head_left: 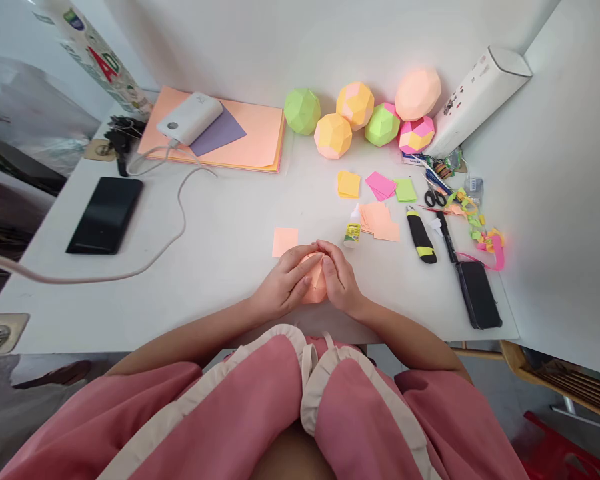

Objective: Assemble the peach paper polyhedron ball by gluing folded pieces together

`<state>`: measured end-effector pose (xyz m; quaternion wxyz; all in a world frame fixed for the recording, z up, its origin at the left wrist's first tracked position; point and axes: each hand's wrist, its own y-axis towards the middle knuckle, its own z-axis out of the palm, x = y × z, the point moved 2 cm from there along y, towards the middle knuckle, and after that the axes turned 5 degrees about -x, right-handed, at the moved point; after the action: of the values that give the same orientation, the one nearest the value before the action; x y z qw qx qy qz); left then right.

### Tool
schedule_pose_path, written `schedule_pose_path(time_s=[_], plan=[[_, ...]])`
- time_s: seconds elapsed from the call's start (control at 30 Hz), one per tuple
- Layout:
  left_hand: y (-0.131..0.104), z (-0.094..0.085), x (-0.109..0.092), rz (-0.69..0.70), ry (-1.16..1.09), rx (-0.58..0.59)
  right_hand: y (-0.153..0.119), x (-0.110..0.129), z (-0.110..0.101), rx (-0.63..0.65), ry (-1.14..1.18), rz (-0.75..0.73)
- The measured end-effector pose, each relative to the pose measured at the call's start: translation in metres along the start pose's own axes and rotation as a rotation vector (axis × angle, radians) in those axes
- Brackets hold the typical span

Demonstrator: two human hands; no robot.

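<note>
A peach faceted paper ball (pixel 316 291) rests near the front of the white table, cupped between both my hands. My left hand (pixel 289 279) wraps its left side, the fingers lying over the top. On the other side my right hand (pixel 341 277) curls round it, thumb and fingertips pressed near the upper seam. Much of the ball is covered by my fingers. Just beyond my left hand lies a square peach paper (pixel 285 241). A small glue bottle (pixel 353 228) stands past my right hand, beside a pile of peach paper squares (pixel 379 221).
Several finished paper balls (pixel 333 136) line the back. Yellow squares (pixel 349 184), pink squares (pixel 380 185) and green squares (pixel 405 190) lie before them. At right are a box cutter (pixel 421 237), scissors (pixel 435 197) and a black case (pixel 479 295). A phone (pixel 105 215) and cable (pixel 181 200) occupy the left.
</note>
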<state>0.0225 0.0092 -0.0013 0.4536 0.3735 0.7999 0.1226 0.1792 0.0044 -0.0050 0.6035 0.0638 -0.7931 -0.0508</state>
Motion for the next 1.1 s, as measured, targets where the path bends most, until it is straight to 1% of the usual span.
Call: schedule_pose_path(time_s=[0.13,0.33,0.53,0.67,0.83,0.97,1.1], plan=[[0.0008,0.0006,-0.0005,-0.016,0.008,0.012,0.0009,-0.0002,0.0008,-0.029,-0.031,-0.027],[0.0000,-0.0002,0.0004,-0.015,-0.012,0.034,0.0008,0.0016,0.0002,-0.014,-0.049,-0.057],[0.0003,0.0005,-0.0001,-0.027,0.000,0.043,-0.0008,0.0047,-0.0003,-0.036,-0.084,-0.075],[0.0018,0.0002,-0.0011,0.003,-0.027,0.039,-0.0002,0.0067,-0.0015,-0.002,-0.101,-0.088],[0.0026,-0.0001,-0.0021,-0.023,-0.006,0.046,0.0006,0.0066,-0.0027,0.028,-0.112,-0.097],[0.0024,0.0010,-0.0020,-0.023,-0.002,0.031,0.0004,0.0056,-0.0022,0.031,-0.117,-0.097],[0.0023,0.0017,-0.0014,-0.025,0.023,0.012,0.0008,0.0049,-0.0019,0.063,-0.120,-0.116]])
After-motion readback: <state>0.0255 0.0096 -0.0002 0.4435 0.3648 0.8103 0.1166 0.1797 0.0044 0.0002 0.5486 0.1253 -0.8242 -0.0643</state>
